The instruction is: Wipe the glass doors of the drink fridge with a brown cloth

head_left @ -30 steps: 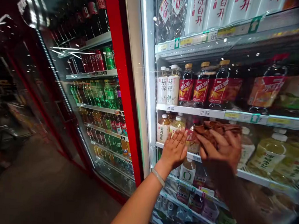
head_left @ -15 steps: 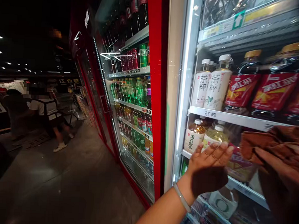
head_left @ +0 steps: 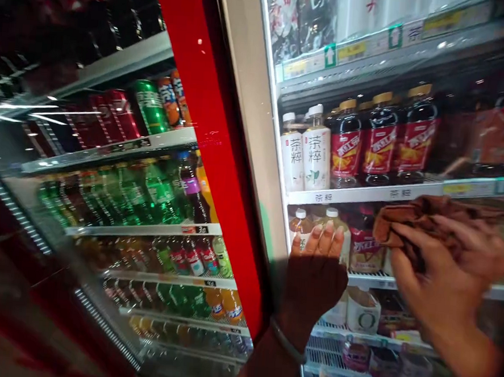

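My left hand (head_left: 316, 275), with a pale bangle (head_left: 287, 343) at the wrist, has its fingers stretched out and lies flat at the glass door. Nothing is in it. To its right, my right hand (head_left: 447, 274) grips a crumpled brown cloth (head_left: 425, 219) held against the same glass. Behind the door stand white-labelled tea bottles (head_left: 317, 152) and dark bottles with red labels (head_left: 379, 145). Shorter bottles (head_left: 300, 223) with white caps show on the shelf just beyond my left fingertips. Part of that shelf is hidden by my hands.
A red-framed drinks cooler (head_left: 232, 153) stands on the left, with green bottles (head_left: 158, 188) and cans (head_left: 150, 105) on its shelves. A beige side panel (head_left: 249, 97) separates it from the lit fridge. Shelf edges (head_left: 362, 193) carry price labels.
My view has swung right and closer to the fridges, so the aisle and people at left are gone. The right hand shows more fully, still with the cloth. My left hand stays flat.
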### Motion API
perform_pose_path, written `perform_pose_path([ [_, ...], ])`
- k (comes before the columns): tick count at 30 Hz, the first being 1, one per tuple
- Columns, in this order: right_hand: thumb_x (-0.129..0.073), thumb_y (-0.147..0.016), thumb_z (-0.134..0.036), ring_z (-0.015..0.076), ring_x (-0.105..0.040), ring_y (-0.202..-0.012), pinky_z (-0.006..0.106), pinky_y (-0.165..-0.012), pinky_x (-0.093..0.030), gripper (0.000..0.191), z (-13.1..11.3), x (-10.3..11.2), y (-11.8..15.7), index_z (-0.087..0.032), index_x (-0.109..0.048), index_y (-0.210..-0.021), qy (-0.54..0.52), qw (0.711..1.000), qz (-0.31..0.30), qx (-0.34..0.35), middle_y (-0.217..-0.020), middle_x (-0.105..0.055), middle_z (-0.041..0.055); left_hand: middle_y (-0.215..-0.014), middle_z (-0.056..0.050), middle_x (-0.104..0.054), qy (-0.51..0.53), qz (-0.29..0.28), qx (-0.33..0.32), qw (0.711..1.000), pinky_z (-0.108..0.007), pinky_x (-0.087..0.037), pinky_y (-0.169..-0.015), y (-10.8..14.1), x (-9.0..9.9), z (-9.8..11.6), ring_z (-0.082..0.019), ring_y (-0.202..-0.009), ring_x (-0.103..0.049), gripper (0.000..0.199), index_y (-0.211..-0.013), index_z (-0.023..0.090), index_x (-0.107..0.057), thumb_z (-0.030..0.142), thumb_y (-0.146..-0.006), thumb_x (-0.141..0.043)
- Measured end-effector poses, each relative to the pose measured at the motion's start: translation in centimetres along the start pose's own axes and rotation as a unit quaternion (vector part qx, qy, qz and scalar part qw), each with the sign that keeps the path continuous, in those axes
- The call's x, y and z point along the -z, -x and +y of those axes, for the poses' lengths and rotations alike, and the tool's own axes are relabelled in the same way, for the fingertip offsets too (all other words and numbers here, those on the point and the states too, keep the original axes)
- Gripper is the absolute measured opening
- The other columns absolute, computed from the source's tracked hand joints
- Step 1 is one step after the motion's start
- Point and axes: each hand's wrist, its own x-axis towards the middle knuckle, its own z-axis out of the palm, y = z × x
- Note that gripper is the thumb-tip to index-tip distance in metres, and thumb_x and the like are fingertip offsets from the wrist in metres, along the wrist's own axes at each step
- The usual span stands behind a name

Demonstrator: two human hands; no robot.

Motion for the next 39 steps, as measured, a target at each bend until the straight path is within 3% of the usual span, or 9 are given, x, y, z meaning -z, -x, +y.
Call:
perform_pose_path([
  [4, -0.083, -0.082, -0.028, 0.0449, -0.052, -0.140, 0.069, -0.121, -0.045, 0.089, -0.1, 0.1, 3.8, -0.058, -0.044, -0.157, 0.012, 0.997, -0.042, 0.058, -0.144, -0.058, 0.0053, -0.164, -0.011, -0.055, 0.023, 0.053, -0.002, 0.998, -0.048, -0.001, -0.140, -0.1, -0.3, 0.1, -0.025, -0.166, -0.028, 0.069, -0.168, 0.013, -0.035, 0.028, -0.103, -0.051],
  [7, -0.084, -0.080, -0.027, 0.0377, -0.060, -0.125, 0.065, -0.118, -0.049, 0.063, 2.8, 0.9, 6.9, -0.051, -0.067, -0.136, 0.015, 0.994, -0.069, 0.088, -0.129, -0.063, 0.0052, -0.156, -0.011, -0.063, 0.043, 0.050, 0.004, 0.998, -0.045, 0.004, -0.140, -0.5, 0.0, 0.3, -0.021, -0.166, -0.026, 0.063, -0.165, 0.014, -0.042, 0.027, -0.103, -0.050],
  [11, -0.085, -0.082, -0.034, 0.0341, -0.064, -0.120, 0.063, -0.113, -0.052, 0.022, 3.7, 0.6, 5.2, -0.032, -0.076, -0.102, 0.039, 0.998, 0.015, 0.049, -0.123, -0.065, 0.0064, -0.152, -0.010, -0.067, 0.058, 0.058, 0.012, 0.997, -0.045, 0.001, -0.140, -0.9, 0.2, 0.4, -0.020, -0.163, -0.033, 0.059, -0.160, 0.014, -0.049, 0.025, -0.103, -0.052],
  [14, -0.078, -0.087, -0.030, 0.0378, -0.059, -0.131, 0.069, -0.116, -0.045, 0.020, 0.0, -0.8, 1.6, -0.026, -0.075, -0.106, 0.048, 0.996, 0.064, -0.043, -0.134, -0.063, 0.0101, -0.152, -0.010, -0.067, 0.065, 0.062, 0.011, 0.996, -0.044, 0.000, -0.140, -0.8, 0.2, 0.4, -0.019, -0.163, -0.034, 0.057, -0.158, 0.014, -0.052, 0.024, -0.102, -0.053],
  [19, -0.080, -0.086, -0.017, 0.0365, -0.047, -0.145, 0.062, -0.125, -0.042, 0.032, -6.0, -1.7, 1.4, -0.028, -0.073, -0.115, -0.006, 0.999, 0.013, 0.045, -0.130, -0.060, 0.0086, -0.155, -0.014, -0.064, 0.083, 0.106, -0.009, 0.991, -0.046, -0.007, -0.140, -0.3, 0.1, 0.0, -0.022, -0.168, -0.023, 0.051, -0.150, 0.008, -0.060, 0.023, -0.102, -0.052],
  [23, -0.080, -0.086, -0.012, 0.0326, -0.044, -0.148, 0.059, -0.131, -0.036, 0.038, -3.7, 0.0, 4.2, -0.028, -0.071, -0.119, -0.041, 0.990, -0.058, 0.118, -0.128, -0.062, 0.0070, -0.160, -0.014, -0.059, 0.078, 0.103, -0.016, 0.991, -0.046, -0.009, -0.140, -0.3, 0.1, -0.1, -0.022, -0.168, -0.021, 0.054, -0.152, 0.005, -0.057, 0.023, -0.102, -0.047],
  [26, -0.080, -0.087, -0.013, 0.0343, -0.045, -0.148, 0.061, -0.131, -0.037, 0.034, -1.4, 0.9, 2.9, -0.027, -0.072, -0.117, -0.035, 0.989, -0.069, 0.128, -0.131, -0.062, 0.0079, -0.162, -0.014, -0.056, 0.065, 0.103, -0.005, 0.993, -0.048, -0.011, -0.139, -0.3, -0.4, 0.2, -0.024, -0.168, -0.023, 0.057, -0.153, 0.007, -0.056, 0.018, -0.098, -0.048],
  [31, -0.080, -0.087, -0.016, 0.0388, -0.045, -0.146, 0.070, -0.124, -0.040, 0.031, -3.7, -0.6, -1.1, -0.027, -0.072, -0.116, -0.030, 0.998, 0.006, 0.052, -0.135, -0.059, 0.0102, -0.163, -0.016, -0.054, 0.061, 0.117, 0.014, 0.991, -0.049, -0.017, -0.138, 0.0, -1.1, 0.6, -0.026, -0.162, -0.037, 0.066, -0.161, 0.009, -0.046, 0.019, -0.096, -0.053],
  [39, -0.076, -0.089, -0.012, 0.0323, -0.050, -0.141, 0.064, -0.130, -0.037, 0.028, -2.7, 0.3, 1.9, -0.023, -0.073, -0.115, -0.103, 0.973, -0.076, 0.193, -0.129, -0.069, 0.0075, -0.170, -0.016, -0.044, 0.050, 0.081, 0.014, 0.995, -0.048, -0.031, -0.133, 0.5, 0.2, 0.0, -0.028, -0.165, -0.030, 0.067, -0.168, 0.005, -0.030, 0.027, -0.105, -0.036],
])
